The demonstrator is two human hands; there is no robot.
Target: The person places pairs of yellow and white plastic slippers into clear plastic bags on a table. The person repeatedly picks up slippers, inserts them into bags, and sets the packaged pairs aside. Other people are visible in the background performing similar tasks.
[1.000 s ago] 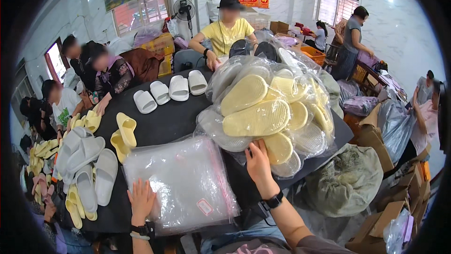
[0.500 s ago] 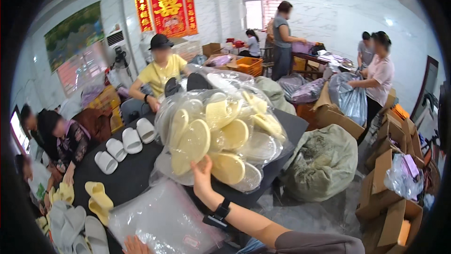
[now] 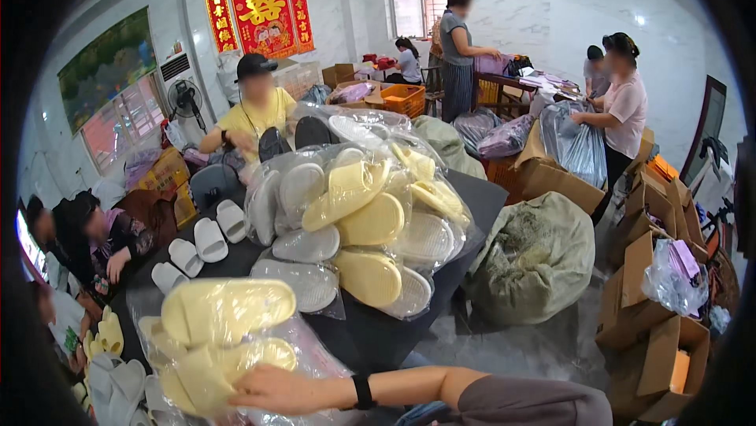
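My right hand [image 3: 279, 391] reaches in from the lower right, its fingers closed at the edge of a pair of yellow slippers [image 3: 228, 312]. Clear film seems to wrap the pair, which is above the near left of the dark table [image 3: 354, 339]. Under the slippers, part of a stack of clear plastic bags [image 3: 319, 351] shows. Just beyond is a heap of bagged slippers [image 3: 370, 221], yellow and grey, with a dark pair near its top. My left hand is out of sight.
White slippers [image 3: 210, 239] stand in a row at the table's left. Loose grey slippers [image 3: 114, 383] lie at the near left. A person in yellow [image 3: 260, 115] is behind the heap. Right of the table are a bulging green sack [image 3: 535, 261] and open cartons [image 3: 661, 347].
My right hand has moved from the heap down and left, bringing a yellow pair over the clear bags. My left hand's fingers have left the view. The person in yellow has drawn an arm back.
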